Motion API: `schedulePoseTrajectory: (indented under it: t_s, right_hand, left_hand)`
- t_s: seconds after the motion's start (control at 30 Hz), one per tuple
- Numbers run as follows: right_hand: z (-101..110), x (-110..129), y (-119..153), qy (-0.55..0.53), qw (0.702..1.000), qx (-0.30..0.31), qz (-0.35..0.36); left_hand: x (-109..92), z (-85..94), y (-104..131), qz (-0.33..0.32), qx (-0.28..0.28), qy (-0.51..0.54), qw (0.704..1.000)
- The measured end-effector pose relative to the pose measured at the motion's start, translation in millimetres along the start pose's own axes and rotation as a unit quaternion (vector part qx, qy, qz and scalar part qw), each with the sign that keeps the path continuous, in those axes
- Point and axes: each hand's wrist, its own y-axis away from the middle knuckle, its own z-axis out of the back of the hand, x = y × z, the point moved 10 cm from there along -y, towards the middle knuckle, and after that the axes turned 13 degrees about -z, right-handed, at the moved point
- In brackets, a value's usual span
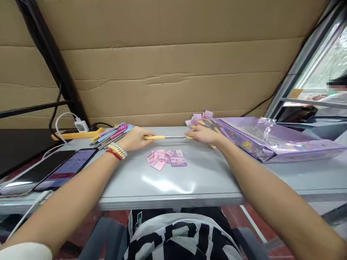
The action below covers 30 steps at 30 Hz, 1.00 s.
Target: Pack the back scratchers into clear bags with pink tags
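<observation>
A thin metal rod with a yellow handle is stretched level across the table between my two hands. My left hand is closed around the yellow handle end. The other end, with a bit of yellow showing, is pinched in my right hand. Just below the rod, several small pink and purple printed cards lie loosely overlapped on the table. Beside my left wrist rests a bunch of similar rods with pink, blue, purple and yellow parts. More yellow pieces lie behind my right hand, partly hidden.
A purple printed box with clear plastic stands at the right, more pink cards beside it. Two phones and a white charger with cable are at the left. Cardboard walls the back. Another person is far right.
</observation>
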Motion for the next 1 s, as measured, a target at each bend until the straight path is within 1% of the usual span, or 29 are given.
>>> schedulePoseTrajectory:
  t_s: [0.13, 0.23, 0.5, 0.57, 0.7, 0.83, 1.0]
  right_hand:
    - [9.2, -0.3, -3.2, 0.015, 1.0, -0.026, 0.008]
    - [9.2, -1.1, -2.1, 0.015, 1.0, -0.024, -0.005]
    - [6.3, -10.5, -2.3, 0.012, 0.997, -0.03, -0.066]
    - [6.7, -11.0, -2.5, 0.021, 0.997, -0.035, -0.068]
    - [8.9, -5.2, -1.8, 0.052, 0.996, -0.059, -0.039]
    - [9.1, 1.4, -0.5, 0.054, 0.995, -0.08, 0.0]
    - [10.3, 10.5, 3.0, 0.058, 0.992, -0.103, 0.05]
  left_hand:
    - [-0.1, -3.2, -0.4, 0.028, 0.029, 0.023, 0.999]
    - [-7.0, -6.4, -1.0, 0.022, 0.053, 0.035, 0.998]
    - [-18.7, -8.0, -3.5, -0.021, 0.048, 0.029, 0.998]
    - [-22.5, -9.0, -4.7, -0.027, 0.047, 0.017, 0.998]
    - [-28.4, -8.6, -6.4, -0.029, 0.037, -0.007, 0.999]
    - [-31.0, -7.0, -6.2, -0.038, 0.018, -0.006, 0.999]
    - [-40.4, 1.6, -3.9, -0.06, -0.045, -0.022, 0.997]
